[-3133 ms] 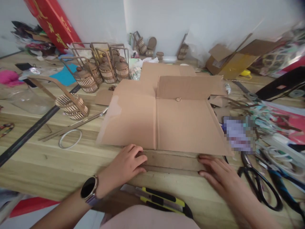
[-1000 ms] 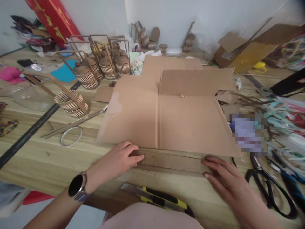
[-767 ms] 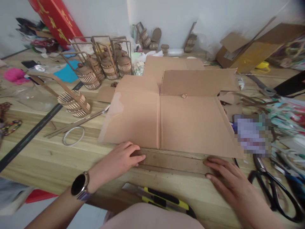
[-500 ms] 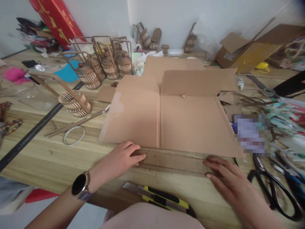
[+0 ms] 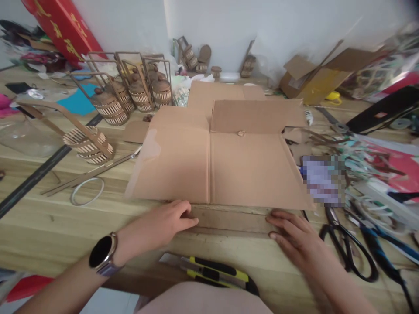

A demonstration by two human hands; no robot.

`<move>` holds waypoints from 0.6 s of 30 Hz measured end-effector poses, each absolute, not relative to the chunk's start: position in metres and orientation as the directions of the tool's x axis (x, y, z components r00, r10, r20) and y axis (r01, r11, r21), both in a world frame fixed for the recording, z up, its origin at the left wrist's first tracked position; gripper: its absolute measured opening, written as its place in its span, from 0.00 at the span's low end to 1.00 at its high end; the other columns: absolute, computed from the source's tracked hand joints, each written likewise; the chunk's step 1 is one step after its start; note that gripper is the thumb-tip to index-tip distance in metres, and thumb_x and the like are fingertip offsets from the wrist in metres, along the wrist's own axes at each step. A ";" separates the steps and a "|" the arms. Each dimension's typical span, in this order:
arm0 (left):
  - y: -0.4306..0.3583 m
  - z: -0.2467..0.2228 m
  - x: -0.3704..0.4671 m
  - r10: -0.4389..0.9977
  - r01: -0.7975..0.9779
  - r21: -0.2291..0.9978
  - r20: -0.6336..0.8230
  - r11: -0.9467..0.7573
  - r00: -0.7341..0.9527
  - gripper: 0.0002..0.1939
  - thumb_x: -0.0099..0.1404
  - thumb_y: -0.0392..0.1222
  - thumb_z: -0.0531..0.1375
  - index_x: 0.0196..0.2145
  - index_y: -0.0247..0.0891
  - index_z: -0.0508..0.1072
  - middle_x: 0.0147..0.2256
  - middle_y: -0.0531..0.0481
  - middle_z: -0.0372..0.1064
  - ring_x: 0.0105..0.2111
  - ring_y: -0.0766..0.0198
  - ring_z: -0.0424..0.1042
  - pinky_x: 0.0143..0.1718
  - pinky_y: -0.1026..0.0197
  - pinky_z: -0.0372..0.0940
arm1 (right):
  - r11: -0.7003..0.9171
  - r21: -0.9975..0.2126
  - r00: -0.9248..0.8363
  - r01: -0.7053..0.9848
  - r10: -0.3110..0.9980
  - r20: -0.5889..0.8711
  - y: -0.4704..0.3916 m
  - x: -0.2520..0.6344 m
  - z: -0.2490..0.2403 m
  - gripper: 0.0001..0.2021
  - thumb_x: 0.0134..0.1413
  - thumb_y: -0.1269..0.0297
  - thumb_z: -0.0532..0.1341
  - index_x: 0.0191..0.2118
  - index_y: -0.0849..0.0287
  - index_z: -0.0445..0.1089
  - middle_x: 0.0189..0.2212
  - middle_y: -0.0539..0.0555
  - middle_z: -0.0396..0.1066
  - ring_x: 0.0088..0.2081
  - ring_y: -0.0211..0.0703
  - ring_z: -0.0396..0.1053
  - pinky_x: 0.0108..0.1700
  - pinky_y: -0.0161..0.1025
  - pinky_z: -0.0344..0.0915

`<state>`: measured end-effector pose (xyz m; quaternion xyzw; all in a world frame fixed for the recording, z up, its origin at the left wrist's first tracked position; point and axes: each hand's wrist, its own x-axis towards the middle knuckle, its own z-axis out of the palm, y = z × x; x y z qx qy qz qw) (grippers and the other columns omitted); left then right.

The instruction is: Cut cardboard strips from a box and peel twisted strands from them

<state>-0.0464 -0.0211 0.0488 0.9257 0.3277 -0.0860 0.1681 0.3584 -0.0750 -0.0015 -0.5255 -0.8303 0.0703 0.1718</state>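
Observation:
A narrow cardboard strip (image 5: 232,220) lies along the near edge of a large unfolded cardboard sheet (image 5: 255,170). My left hand (image 5: 163,224), with a watch (image 5: 104,253) on its wrist, holds the strip's left end, thumb on it and fingers bent by the sheet's edge. At the other end my right hand (image 5: 294,237) grips the strip, with fingertips and thumb at opposite long edges. Utility knives (image 5: 216,272) with yellow and black handles lie on the table close to my body. Black-handled scissors (image 5: 348,248) rest right of my right hand.
Small lidded bamboo baskets (image 5: 140,93) stand at the back left, with one open handled basket (image 5: 88,144) nearer. A white ring (image 5: 87,192) and thin strips (image 5: 88,172) lie left of the sheet. Pliers (image 5: 376,244) and cluttered ribbons occupy the right; an open carton (image 5: 321,78) stands behind.
The view has swung slightly right, so everything appears shifted left. Both hands stay at the strip's ends, and the left fingers look a little more bent.

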 end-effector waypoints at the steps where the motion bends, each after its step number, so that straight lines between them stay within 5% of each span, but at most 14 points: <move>1: -0.019 0.051 -0.042 0.557 0.629 0.263 -0.302 -0.732 0.774 0.32 0.66 0.22 0.49 0.62 0.50 0.66 0.50 0.48 0.64 0.47 0.61 0.68 0.45 0.63 0.64 | 0.429 -0.302 -0.385 0.852 0.902 0.195 -0.075 0.358 -0.001 0.13 0.63 0.58 0.59 0.51 0.50 0.74 0.49 0.58 0.74 0.50 0.50 0.73 0.50 0.48 0.73; 8: 0.004 0.063 0.007 0.409 0.488 0.213 -0.327 -0.847 0.852 0.34 0.70 0.26 0.47 0.64 0.60 0.61 0.39 0.49 0.66 0.34 0.60 0.69 0.32 0.63 0.56 | 0.400 -0.309 -0.364 0.863 0.916 0.170 -0.076 0.353 0.001 0.13 0.64 0.60 0.58 0.51 0.50 0.75 0.50 0.60 0.74 0.51 0.51 0.73 0.50 0.49 0.73; 18: 0.015 0.091 0.052 0.376 0.552 0.207 -0.541 -0.807 0.752 0.30 0.74 0.35 0.46 0.66 0.67 0.57 0.39 0.44 0.76 0.35 0.52 0.77 0.26 0.62 0.56 | 0.448 -0.209 -0.433 0.869 0.894 0.117 -0.070 0.364 0.002 0.15 0.63 0.54 0.58 0.51 0.48 0.76 0.51 0.57 0.75 0.49 0.49 0.76 0.48 0.44 0.75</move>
